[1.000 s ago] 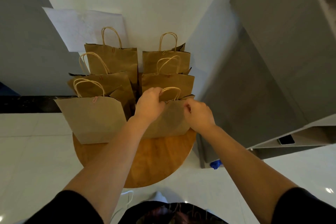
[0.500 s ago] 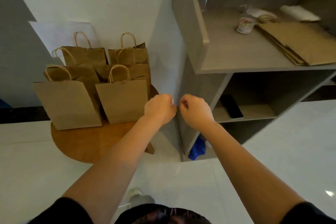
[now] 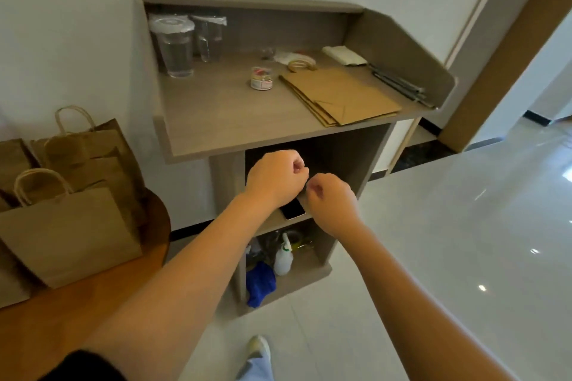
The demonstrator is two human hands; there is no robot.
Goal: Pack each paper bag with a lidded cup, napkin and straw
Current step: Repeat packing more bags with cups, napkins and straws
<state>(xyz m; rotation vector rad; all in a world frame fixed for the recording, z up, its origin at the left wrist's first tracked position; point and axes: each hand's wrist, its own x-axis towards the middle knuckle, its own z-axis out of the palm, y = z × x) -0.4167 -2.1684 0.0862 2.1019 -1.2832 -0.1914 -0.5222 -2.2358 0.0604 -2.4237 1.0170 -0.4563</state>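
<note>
The head view looks down on both hands held close together in front of the grey stand's middle shelf, the left hand clenched in a fist and the right hand curled with thumb and finger pinched; whether something tiny sits between them I cannot tell. The supplies wait on the stand's tabletop: two lidded clear cups at the back left, folded napkins at the back right, dark straws along the right edge, and a stack of flat paper bags. Standing paper bags crowd the round wooden table on the left. Risks, as I judge them: the cups stand touching, so lifting one could topple its neighbour (lids look loose-fitting); the straws could roll off the edge.
</note>
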